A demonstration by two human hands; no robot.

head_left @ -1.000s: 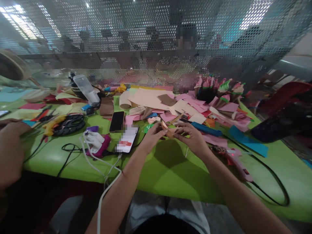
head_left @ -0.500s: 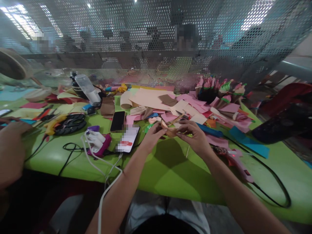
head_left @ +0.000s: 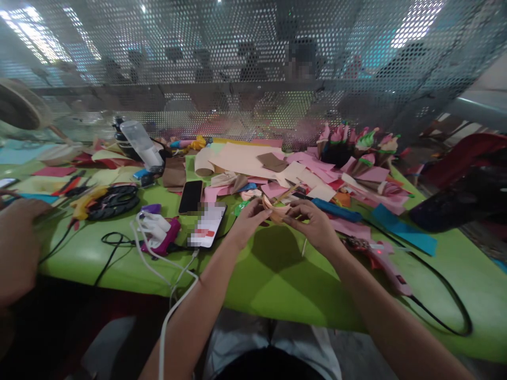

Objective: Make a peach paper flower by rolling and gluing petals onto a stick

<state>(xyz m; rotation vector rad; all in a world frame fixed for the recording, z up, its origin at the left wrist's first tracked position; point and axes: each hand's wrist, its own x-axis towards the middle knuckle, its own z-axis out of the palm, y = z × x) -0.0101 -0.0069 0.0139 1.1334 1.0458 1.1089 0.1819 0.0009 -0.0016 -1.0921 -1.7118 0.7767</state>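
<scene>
Between my two hands, a curved, peach-coloured piece of craft sheet [head_left: 278,211] is held up over the green tabletop [head_left: 273,295]. My left hand [head_left: 250,220] pinches its left end between thumb and fingers. At its other end, my right hand [head_left: 311,221] grips with bent fingers, the thumb below. The sheet bows into a shallow, folded shape, and whether it is paper or foam I cannot tell. Just behind my hands lie a small green wrapped item [head_left: 241,207] and cut pink pieces [head_left: 274,189].
A pink glue gun [head_left: 390,269] with a black cord lies right of my right arm. Two phones [head_left: 191,197], a magenta power block [head_left: 168,237] and white cables lie left. Paper cones with swirled tops [head_left: 366,140] stand back right. A co-worker's hand [head_left: 24,216] rests far left.
The fingers of my right hand have drawn in closer and curled more around the right end of the peach piece. My left hand stays nearly still.
</scene>
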